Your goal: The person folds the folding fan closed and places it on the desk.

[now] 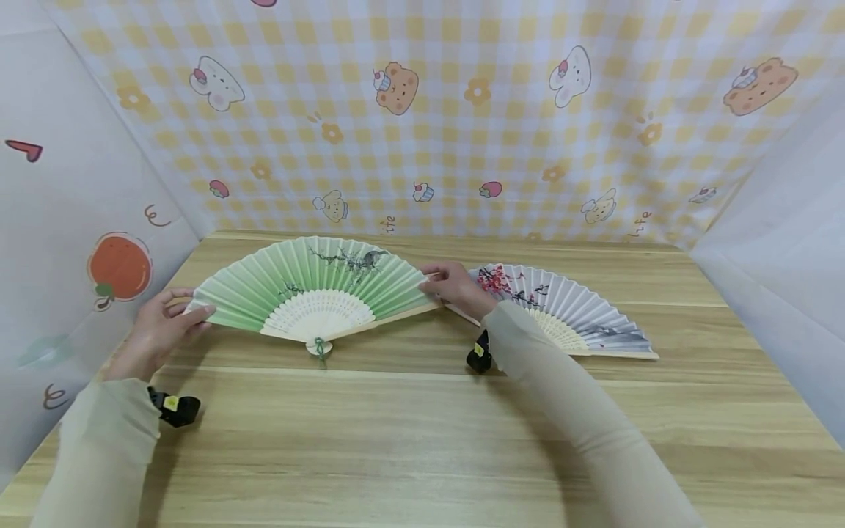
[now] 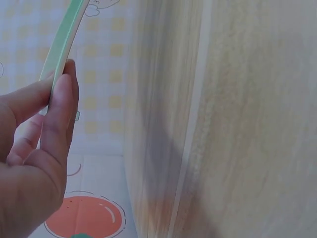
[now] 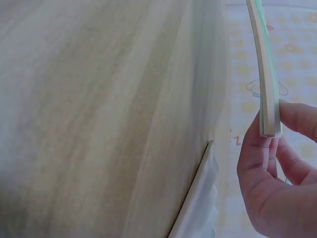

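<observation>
Spread wide between both hands is a green folding fan (image 1: 244, 286) with a dark branch print, pale pierced ribs and a green cord at its pivot. The left hand (image 1: 161, 326) pinches its left end between thumb and fingers; in the left wrist view that hand (image 2: 44, 144) grips the fan's edge (image 2: 62, 54). At the other end the right hand (image 1: 455, 286) pinches the outer rib, and the right wrist view shows the rib's tip (image 3: 270, 109) between thumb and fingers (image 3: 255, 153). A grey-white folding fan (image 1: 581, 312) with red blossoms lies open on the right, partly behind the right hand and sleeve.
The wooden table (image 1: 370, 447) carries the grey fan, and its edge (image 3: 198, 193) shows low in the right wrist view. A yellow checked cloth (image 1: 436, 147) hangs along the back. White cloth (image 1: 59, 220) closes the left side, more white cloth (image 1: 785, 242) the right.
</observation>
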`<state>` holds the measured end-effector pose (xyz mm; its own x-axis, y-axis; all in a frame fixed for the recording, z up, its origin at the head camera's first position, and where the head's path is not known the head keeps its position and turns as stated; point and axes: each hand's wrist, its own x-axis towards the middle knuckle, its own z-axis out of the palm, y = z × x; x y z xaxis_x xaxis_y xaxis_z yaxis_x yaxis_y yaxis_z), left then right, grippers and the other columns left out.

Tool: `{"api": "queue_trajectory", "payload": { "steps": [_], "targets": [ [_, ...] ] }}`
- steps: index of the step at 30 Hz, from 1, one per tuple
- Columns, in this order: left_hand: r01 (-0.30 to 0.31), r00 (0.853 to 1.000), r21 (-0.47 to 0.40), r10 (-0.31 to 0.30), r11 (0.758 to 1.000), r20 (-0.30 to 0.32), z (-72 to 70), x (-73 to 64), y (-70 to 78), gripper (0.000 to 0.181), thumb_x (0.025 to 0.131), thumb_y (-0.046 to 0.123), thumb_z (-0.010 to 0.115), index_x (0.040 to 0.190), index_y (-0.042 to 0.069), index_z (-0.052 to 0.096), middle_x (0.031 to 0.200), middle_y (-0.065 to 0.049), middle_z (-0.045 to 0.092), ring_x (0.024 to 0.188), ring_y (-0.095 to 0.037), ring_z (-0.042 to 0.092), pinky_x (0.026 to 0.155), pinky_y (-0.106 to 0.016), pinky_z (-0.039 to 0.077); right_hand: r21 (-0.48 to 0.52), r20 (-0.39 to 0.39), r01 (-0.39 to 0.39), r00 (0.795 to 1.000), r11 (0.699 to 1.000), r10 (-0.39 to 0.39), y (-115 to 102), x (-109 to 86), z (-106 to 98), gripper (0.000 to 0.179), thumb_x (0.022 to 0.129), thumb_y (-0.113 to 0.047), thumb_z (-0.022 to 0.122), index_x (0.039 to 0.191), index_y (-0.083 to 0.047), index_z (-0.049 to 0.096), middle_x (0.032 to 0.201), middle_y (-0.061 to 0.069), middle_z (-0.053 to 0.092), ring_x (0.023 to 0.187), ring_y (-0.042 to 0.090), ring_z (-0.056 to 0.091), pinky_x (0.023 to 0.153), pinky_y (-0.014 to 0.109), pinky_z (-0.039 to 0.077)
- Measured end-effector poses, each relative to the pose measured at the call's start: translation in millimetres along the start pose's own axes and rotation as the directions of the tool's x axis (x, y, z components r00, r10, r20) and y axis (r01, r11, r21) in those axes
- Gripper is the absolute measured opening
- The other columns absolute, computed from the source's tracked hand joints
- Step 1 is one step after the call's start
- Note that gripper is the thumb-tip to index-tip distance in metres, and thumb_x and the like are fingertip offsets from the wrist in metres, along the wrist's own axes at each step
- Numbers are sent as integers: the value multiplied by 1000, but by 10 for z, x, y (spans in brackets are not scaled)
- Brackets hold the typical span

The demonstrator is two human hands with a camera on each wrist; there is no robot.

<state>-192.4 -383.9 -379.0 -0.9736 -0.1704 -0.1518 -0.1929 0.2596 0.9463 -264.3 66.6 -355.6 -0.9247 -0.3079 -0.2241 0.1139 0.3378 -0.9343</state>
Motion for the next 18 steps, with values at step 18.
{"api": "queue_trajectory", "payload": {
  "steps": [18],
  "targets": [
    [-78, 988, -171, 54, 982, -142, 46, 91, -82, 48, 68, 22, 76, 105, 18, 47, 84, 10, 61, 67, -8, 63, 61, -22, 54, 116, 51, -55, 997, 992, 50, 116, -106, -146, 41, 81, -2, 61, 120, -2, 51, 104, 11, 56, 85, 16, 52, 71, 22, 46]
  ]
}}
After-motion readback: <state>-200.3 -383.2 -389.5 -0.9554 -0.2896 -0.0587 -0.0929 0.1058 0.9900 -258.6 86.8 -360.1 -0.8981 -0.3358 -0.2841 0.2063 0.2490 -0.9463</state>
